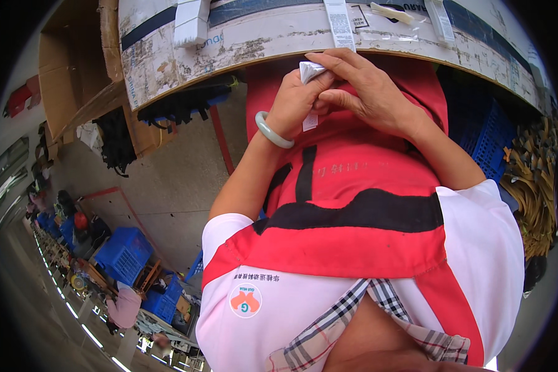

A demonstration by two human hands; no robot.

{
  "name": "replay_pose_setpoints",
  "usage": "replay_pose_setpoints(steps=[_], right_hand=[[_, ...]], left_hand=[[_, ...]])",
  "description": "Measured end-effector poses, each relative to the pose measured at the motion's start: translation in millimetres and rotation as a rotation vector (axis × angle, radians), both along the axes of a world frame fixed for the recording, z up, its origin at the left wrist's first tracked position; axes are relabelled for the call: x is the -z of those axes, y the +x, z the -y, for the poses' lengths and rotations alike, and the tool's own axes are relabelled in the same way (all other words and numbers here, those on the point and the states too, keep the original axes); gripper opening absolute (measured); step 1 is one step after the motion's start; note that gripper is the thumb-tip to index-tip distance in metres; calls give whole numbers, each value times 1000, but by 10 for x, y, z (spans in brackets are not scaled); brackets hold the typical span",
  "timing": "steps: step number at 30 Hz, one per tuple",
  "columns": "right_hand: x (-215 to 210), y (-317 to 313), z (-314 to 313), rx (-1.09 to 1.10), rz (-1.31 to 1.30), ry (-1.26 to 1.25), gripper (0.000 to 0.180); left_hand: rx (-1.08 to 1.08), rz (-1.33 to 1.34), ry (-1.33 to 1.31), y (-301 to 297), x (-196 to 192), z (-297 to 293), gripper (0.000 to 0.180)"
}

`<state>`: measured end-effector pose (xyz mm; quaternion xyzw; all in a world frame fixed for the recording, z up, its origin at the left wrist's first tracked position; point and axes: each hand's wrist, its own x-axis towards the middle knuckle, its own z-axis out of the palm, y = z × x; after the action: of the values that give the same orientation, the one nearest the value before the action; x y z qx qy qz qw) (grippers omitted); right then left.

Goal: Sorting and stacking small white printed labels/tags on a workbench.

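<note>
A folded bundle of white paper labels [310,70] sits in my left hand [289,104], whose fingers are closed round it. Its lower end [310,122] sticks out below that hand. My right hand [375,90] reaches over from the right. Its fingers curve across the top of the bundle, and the thumb presses in near the left fingers. Part of the bundle is hidden between the hands. Both hands are just in front of the worktable's near edge [229,65]. Beyond them lies a strip of printed white labels [340,28].
More white label stacks stand on the table at left [192,23] and right [440,22], near a cream-coloured strip [392,13]. An open cardboard box [74,71] is at left. A blue crate [491,139] and brown strips [532,180] lie at right. Another person [125,307] is far left.
</note>
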<state>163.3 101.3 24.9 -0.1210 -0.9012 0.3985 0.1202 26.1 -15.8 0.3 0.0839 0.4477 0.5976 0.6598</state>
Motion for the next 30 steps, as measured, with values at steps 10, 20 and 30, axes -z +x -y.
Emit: replay_pose_setpoints(steps=[10,20,30], right_hand=[[28,-72,-261,70,-16,-811,16],[133,-294,-635,193,-262,42,16],[324,-374,-952,367,-216,240,11]], left_hand=[[202,-124,164,8,-9,38,17],[184,-181,90,-32,-14,-6,24],[-39,-420,109,-164,15,-213,15]])
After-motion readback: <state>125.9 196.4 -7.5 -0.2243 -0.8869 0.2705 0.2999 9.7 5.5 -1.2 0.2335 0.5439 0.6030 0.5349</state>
